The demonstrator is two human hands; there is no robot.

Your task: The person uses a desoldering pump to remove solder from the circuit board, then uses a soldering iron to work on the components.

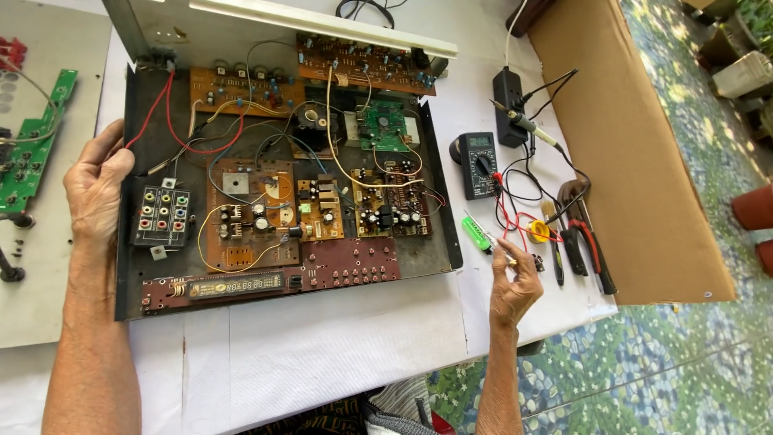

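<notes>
An opened electronic chassis [133, 278] lies on the white table, filled with brown circuit boards [250, 213], a small green board [382, 127] and red, yellow and blue wires. My left hand [97, 189] grips the chassis's left edge beside a black block of coloured jacks [161, 216]. My right hand [514, 282] rests on the table to the right of the chassis. Its fingertips pinch the shaft of a green-handled screwdriver [477, 234].
A black multimeter [478, 165] with red and black leads, a soldering iron [523, 123], a power strip [509, 95], pliers [592, 250] and a brush lie on the right. A cardboard sheet [636, 145] borders them. A green circuit board [32, 149] lies at far left.
</notes>
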